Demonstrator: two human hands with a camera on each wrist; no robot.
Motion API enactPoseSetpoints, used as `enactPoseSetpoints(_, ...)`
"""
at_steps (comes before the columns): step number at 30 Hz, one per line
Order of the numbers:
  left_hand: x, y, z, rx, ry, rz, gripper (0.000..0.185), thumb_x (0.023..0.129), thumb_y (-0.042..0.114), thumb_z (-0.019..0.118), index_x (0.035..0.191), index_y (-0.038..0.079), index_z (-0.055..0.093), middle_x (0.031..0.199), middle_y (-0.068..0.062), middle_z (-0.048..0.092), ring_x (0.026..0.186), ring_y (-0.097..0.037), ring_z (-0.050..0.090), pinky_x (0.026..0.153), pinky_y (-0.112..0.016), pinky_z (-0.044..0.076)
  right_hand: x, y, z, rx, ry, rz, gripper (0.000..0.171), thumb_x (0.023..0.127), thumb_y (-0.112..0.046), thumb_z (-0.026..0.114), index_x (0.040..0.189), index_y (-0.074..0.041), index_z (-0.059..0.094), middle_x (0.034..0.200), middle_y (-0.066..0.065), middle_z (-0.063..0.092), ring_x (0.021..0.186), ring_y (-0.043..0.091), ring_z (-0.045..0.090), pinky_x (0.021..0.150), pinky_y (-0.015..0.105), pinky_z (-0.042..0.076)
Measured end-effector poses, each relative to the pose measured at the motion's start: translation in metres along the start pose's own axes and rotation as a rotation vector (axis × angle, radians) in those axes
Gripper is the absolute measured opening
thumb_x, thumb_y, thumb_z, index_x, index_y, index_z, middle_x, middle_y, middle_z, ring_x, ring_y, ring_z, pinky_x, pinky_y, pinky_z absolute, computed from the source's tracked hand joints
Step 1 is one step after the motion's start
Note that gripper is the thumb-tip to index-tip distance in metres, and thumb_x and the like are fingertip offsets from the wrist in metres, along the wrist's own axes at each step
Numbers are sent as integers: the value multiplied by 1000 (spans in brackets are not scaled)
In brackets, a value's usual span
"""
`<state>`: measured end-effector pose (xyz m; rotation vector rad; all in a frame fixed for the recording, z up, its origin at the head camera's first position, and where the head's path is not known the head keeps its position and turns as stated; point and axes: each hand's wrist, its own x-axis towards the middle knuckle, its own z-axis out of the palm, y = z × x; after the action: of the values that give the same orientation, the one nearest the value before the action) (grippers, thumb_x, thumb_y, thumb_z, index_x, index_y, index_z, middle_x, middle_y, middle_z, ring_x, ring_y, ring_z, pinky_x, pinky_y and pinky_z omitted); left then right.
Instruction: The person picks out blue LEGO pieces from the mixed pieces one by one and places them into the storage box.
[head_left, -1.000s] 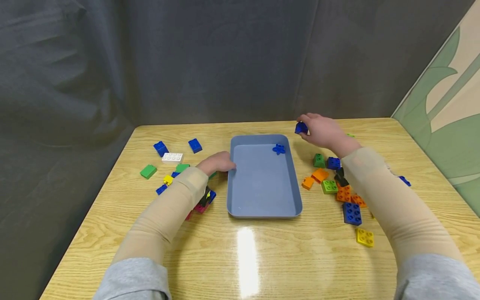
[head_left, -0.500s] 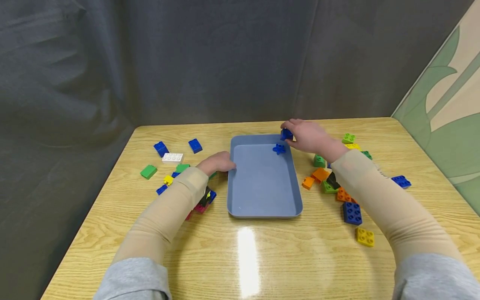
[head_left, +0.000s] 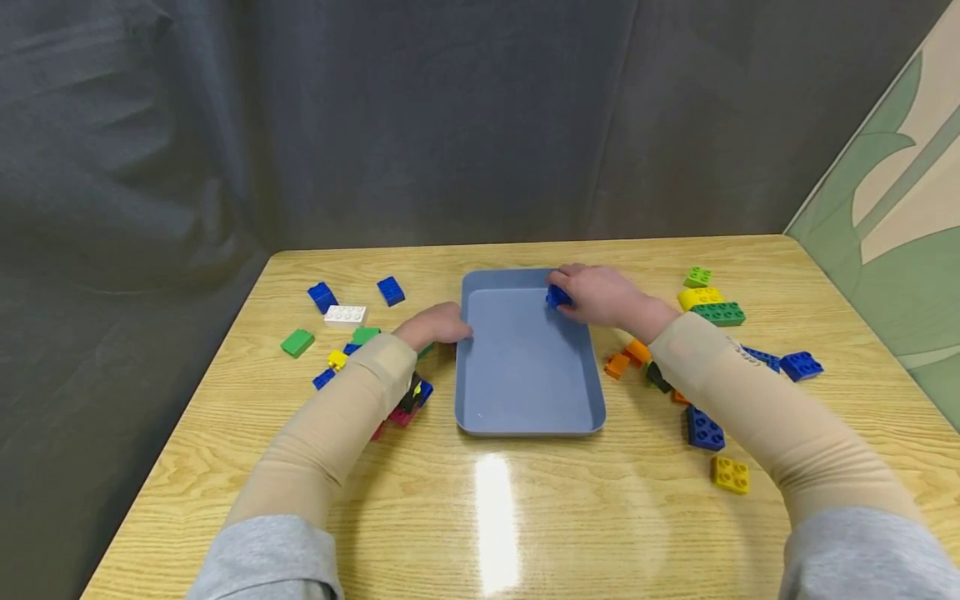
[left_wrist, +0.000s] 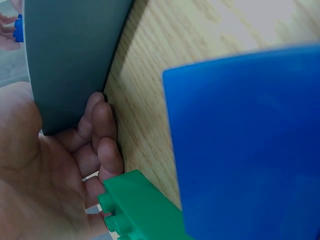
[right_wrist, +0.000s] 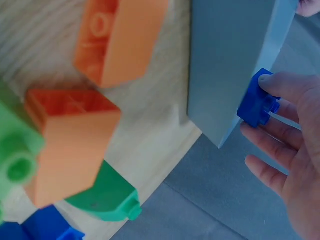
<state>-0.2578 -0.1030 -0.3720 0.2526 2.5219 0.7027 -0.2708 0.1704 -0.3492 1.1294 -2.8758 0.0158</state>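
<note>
A shallow grey-blue tray [head_left: 521, 367] lies at the middle of the table. My left hand [head_left: 438, 323] grips its left wall; in the left wrist view the thumb is over the rim and curled fingers [left_wrist: 104, 120] are against the outside. My right hand [head_left: 603, 296] is over the tray's far right corner, pinching a blue toy brick [right_wrist: 257, 100] between thumb and fingers. In the right wrist view this brick overlaps the tray's rim. The blue flower-shaped piece in that corner is hidden behind the hand and brick.
Left of the tray lie loose bricks, among them a white brick [head_left: 346, 316], a green brick [head_left: 297, 343] and a blue brick [head_left: 391, 291]. On the right are orange bricks [head_left: 617, 365], a dark blue brick [head_left: 705, 428] and a yellow brick [head_left: 731, 475]. A dark curtain [head_left: 450, 125] hangs behind the table.
My right hand has carried the blue brick leftward and down, from beyond the tray's right edge to over its far right corner. The left hand and tray have stayed put.
</note>
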Motion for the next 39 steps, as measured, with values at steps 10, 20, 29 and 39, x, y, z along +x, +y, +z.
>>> enactPoseSetpoints(10,0,1,-1,-18,-9,-8,13,93,13,50,82,7,48,78,-7,48,75,-23,48,71,-34,40,-3,-8,9,-11,-89,-15,45,86,-19,74,123,0,57,112,20,63,91,32,63,83,45,52)
enactPoseSetpoints(20,1,-2,0,-24,-7,5,14,93,13,50,79,9,46,76,-6,47,73,-22,47,70,-33,39,-3,-9,16,3,-144,2,40,86,-19,75,118,-3,59,102,15,64,82,26,60,79,42,53)
enactPoseSetpoints(29,3,-3,1,6,6,26,14,92,13,50,80,9,47,76,-5,45,71,-20,46,67,-30,37,-2,-8,18,7,-157,10,39,85,-18,76,117,-3,59,103,15,64,82,26,59,79,41,52)
enactPoseSetpoints(39,2,-1,0,32,13,39,15,92,13,50,78,9,47,74,-5,46,70,-19,46,66,-30,38,-2,-8,19,18,-182,31,42,86,-18,75,121,-3,58,109,17,64,86,27,59,82,43,52)
